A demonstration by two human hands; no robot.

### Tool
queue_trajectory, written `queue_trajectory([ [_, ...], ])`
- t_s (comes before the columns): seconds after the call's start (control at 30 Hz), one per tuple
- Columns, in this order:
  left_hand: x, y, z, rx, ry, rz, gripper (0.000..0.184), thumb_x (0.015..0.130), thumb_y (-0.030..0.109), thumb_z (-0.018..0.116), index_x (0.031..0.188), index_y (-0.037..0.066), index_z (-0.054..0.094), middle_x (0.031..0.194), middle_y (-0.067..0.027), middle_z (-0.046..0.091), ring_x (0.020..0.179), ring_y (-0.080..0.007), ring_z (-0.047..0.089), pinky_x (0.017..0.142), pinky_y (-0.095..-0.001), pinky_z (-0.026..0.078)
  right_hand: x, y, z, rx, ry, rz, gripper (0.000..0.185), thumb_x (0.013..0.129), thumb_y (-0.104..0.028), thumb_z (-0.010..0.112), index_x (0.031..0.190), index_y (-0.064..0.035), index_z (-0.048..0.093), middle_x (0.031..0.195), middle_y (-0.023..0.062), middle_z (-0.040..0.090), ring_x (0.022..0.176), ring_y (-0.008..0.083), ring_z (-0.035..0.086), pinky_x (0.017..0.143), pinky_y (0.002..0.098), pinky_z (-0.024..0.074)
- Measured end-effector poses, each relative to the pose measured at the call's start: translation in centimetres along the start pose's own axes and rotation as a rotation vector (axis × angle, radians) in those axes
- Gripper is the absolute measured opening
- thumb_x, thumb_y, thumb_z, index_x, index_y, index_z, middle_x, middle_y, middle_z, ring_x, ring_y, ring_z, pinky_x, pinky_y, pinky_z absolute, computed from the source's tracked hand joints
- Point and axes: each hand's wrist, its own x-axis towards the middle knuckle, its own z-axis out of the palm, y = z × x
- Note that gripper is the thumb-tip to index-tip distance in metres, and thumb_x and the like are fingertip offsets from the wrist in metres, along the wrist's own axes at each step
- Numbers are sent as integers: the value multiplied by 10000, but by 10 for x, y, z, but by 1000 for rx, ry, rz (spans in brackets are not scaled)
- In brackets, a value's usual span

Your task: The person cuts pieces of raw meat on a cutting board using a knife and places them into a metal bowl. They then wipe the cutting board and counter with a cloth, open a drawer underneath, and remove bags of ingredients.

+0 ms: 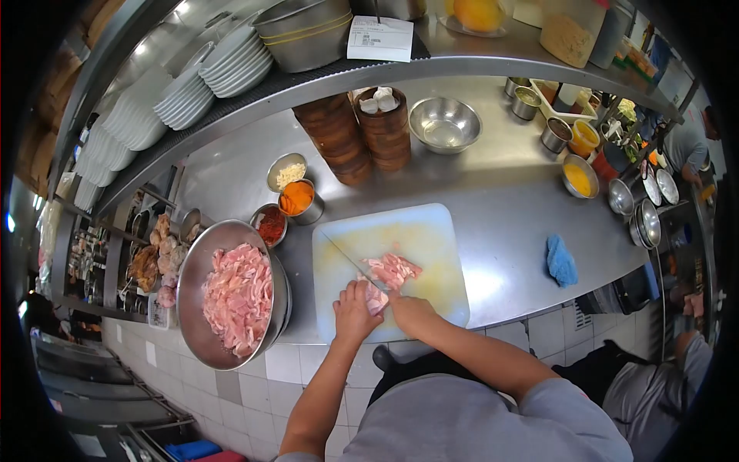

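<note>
On a white cutting board (pixel 439 231) lies a small heap of sliced raw meat (pixel 394 269). My right hand (pixel 409 314) is wrapped round the handle of a knife (pixel 348 256), whose blade points to the far left across the board. With its fingers bent, my left hand (pixel 354 311) presses on an uncut piece of raw meat (pixel 375 298) beside the blade. The knife's handle is hidden in my right hand. To the left, a large steel bowl (pixel 192 323) leans toward me, filled with cut raw meat (pixel 237 296).
Behind the board stand stacked bamboo steamers (pixel 331 142) and a steel mixing bowl (pixel 445 127). Small containers of orange slices (pixel 297 198), red seasoning (pixel 270 225) and chopped garlic (pixel 288 175) sit near the big bowl. A blue cloth (pixel 561 260) lies right. A shelf (pixel 477 69) overhangs the counter.
</note>
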Motion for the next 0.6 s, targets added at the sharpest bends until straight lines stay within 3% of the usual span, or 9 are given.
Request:
queue_trajectory([
  [0.1, 3, -1, -3, 13, -17, -19, 922, 611, 203, 869, 1418, 101, 436, 1432, -145, 479, 1231, -363, 512, 971, -527, 435, 9, 0, 1, -33, -2, 42, 227, 953, -92, 459, 1149, 18, 488, 916, 272, 709, 897, 456, 699, 752, 551, 536],
  [0.23, 8, -5, -2, 24, -61, -65, 939, 625, 192, 858, 1447, 99, 412, 1450, -160, 459, 1248, -381, 500, 984, -553, 445, -69, 20, -24, 16, -203, 167, 271, 1010, -213, 459, 1198, -21, 490, 980, 272, 710, 916, 458, 697, 779, 561, 525],
  [0.3, 11, -13, -4, 13, -68, -58, 919, 639, 183, 843, 1449, 81, 420, 1432, -174, 490, 1235, -398, 526, 987, -546, 460, -101, 37, -38, 10, -348, 334, 284, 1012, -243, 488, 1210, -39, 473, 995, 265, 710, 939, 461, 692, 801, 563, 524],
  [0.37, 18, -25, -11, 10, -76, -43, 900, 654, 175, 828, 1452, 63, 428, 1413, -188, 521, 1221, -416, 551, 989, -539, 474, -109, 47, -44, -6, -304, 338, 314, 1006, -269, 537, 1215, -47, 460, 998, 255, 711, 944, 466, 688, 811, 565, 527],
  [0.43, 30, -33, -32, -299, -163, -53, 821, 678, 156, 790, 1422, 16, 472, 1331, -221, 607, 1162, -466, 605, 988, -503, 507, -110, 51, -45, -17, -261, 344, 354, 1000, -295, 586, 1220, -54, 447, 1001, 246, 713, 948, 472, 684, 821, 567, 529],
  [0.47, 35, -32, -48, -306, -247, -147, 748, 704, 142, 755, 1385, -39, 505, 1235, -222, 669, 1097, -414, 664, 969, -418, 534, -108, 53, -44, -8, -187, 352, 344, 994, -279, 579, 1220, -54, 448, 1015, 239, 714, 965, 460, 685, 827, 560, 530],
  [0.5, 38, -44, -50, -301, -249, -143, 748, 704, 142, 755, 1385, -39, 505, 1235, -222, 669, 1097, -414, 664, 969, -418, 534, -107, 55, -44, 0, -114, 359, 335, 988, -263, 572, 1220, -54, 450, 1030, 232, 715, 982, 448, 687, 832, 554, 531],
  [0.6, 48, -73, -63, -825, -444, -189, 662, 789, 99, 701, 1397, -67, 499, 1249, -141, 651, 1097, -208, 652, 935, -334, 532, -104, 61, -43, 1, -109, 339, 351, 982, -266, 592, 1225, -60, 442, 1040, 232, 713, 978, 446, 688, 833, 553, 532],
])
